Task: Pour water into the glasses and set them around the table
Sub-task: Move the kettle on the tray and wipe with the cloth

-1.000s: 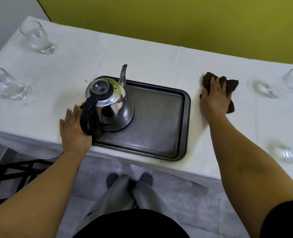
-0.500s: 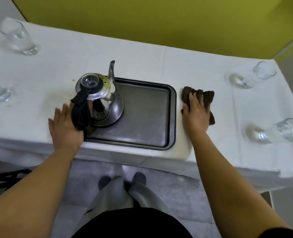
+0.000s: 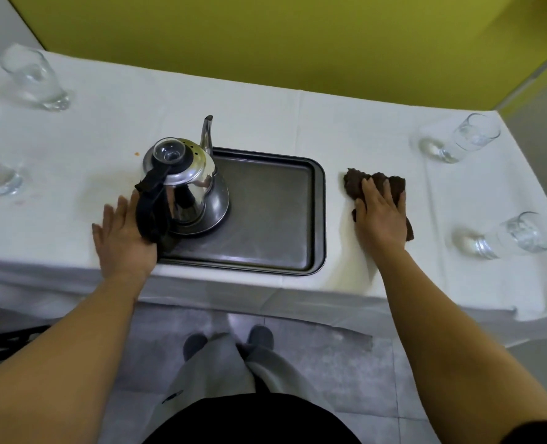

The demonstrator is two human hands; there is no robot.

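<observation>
My view has swung left; my right hand (image 3: 381, 216) presses flat on the cloth (image 3: 378, 184) at 3 o'clock of the tray (image 3: 265, 213), left hand (image 3: 123, 238) spread flat on the counter (image 3: 265, 116).

Kettle (image 3: 185, 184) on tray's (image 3: 275, 219) left; cloth (image 3: 374, 184) lies right.

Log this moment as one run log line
left hand flat by tray | right hand on cloth | kettle on tray

Brown cloth (image 3: 379, 187), perhaps dark-grey tray (image 3: 265, 219).
</observation>
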